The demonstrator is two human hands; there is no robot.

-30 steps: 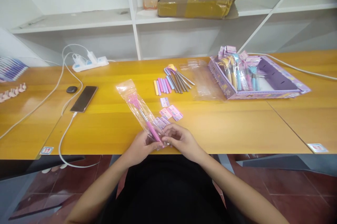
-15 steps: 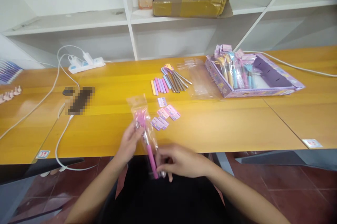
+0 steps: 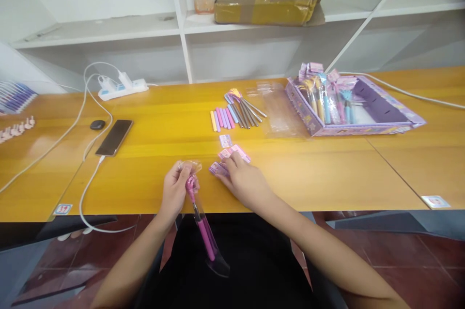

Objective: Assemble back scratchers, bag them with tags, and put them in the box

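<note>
A pink stick [image 3: 203, 234] with a curled, claw-like head, a short metal shaft and a smooth handle is enclosed in a clear plastic bag [image 3: 219, 266], left of the frame's center. The bag is gripped at its top and hung at a slant, its loose bottom end pointed toward the lower right. Near the center, purple cards [image 3: 215, 168] and pink cards [image 3: 240, 152] are laid flat on the tabletop, partly covered by a hand [image 3: 242, 178].

Stick [image 3: 206, 240] pink at both ends, silver shaft [image 3: 196, 212] between; bag [image 3: 220, 266] clear. Loose grips [image 3: 223, 118]: yellow, lilac, pink, blue. Cards [image 3: 225, 141] pink, lilac. Tray [image 3: 363, 129] purple, multicolour print outside
</note>
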